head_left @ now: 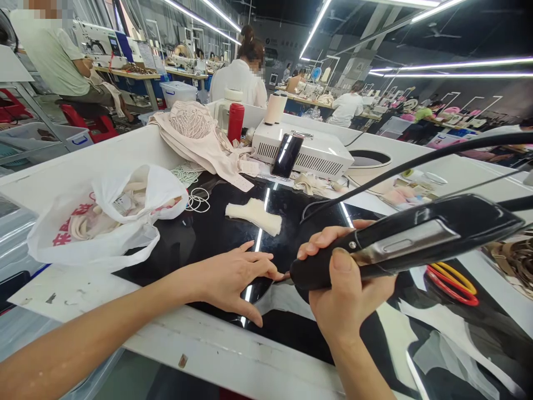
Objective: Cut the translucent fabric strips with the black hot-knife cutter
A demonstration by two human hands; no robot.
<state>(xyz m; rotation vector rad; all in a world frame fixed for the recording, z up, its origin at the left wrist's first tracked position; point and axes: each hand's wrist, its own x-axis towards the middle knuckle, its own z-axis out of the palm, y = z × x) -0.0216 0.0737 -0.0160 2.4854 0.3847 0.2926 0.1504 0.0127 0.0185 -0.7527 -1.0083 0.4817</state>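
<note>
White bench carries a glossy black panel bearing cream pad, pale sheet and red and yellow loops; white plastic bag at left, vented box at rear.

A black, silver-panelled tool slants over pale, sheer fabric.

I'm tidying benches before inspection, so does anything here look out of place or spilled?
Slightly: pale green cord lies tangled beside the plastic bag, and fabric scraps litter the foot of the white box. I see no spill.
</note>
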